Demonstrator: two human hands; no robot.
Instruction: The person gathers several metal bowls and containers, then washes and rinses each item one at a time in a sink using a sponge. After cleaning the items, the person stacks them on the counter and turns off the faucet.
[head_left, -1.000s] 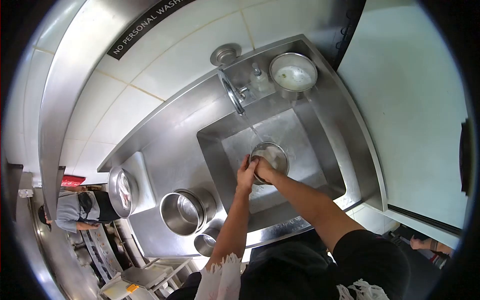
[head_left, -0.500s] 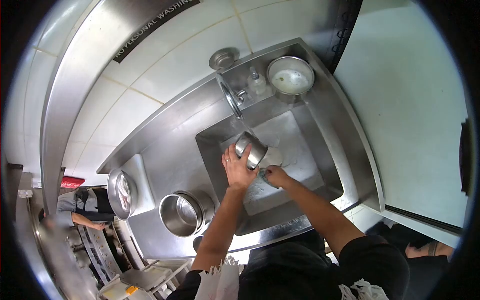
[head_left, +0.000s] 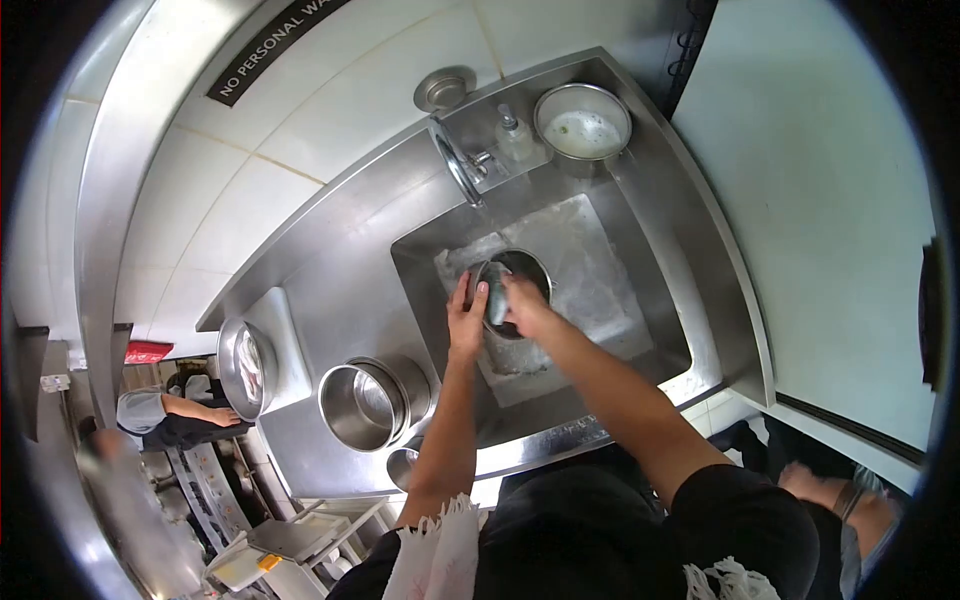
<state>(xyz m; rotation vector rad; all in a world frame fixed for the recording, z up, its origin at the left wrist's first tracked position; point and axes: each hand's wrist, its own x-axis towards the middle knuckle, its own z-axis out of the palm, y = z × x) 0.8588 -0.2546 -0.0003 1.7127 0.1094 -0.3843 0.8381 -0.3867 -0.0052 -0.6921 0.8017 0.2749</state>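
Observation:
A small steel pot (head_left: 524,263) is in the sink (head_left: 655,330), its open mouth facing up toward me. My left hand (head_left: 466,318) grips its left rim, with the thumb at the edge. My right hand (head_left: 524,305) reaches into the mouth, fingers closed on a grey-green scouring pad (head_left: 497,293) against the inner left wall. The hand and pad hide part of the pot's inside. Just behind the pot, the curved tap (head_left: 456,168) hangs over the basin.
Stacked steel pots (head_left: 360,408) stand left of the basin, near a steel bowl (head_left: 246,370) and white board (head_left: 285,340). A pot with foamy liquid (head_left: 583,125) and a soap bottle (head_left: 514,135) are behind. Other people are at the left (head_left: 195,410) and lower right (head_left: 820,490).
The pot has turned from tilted under the tap to mouth up, slightly lower. My right hand has moved from below the pot to inside it with the scouring pad.

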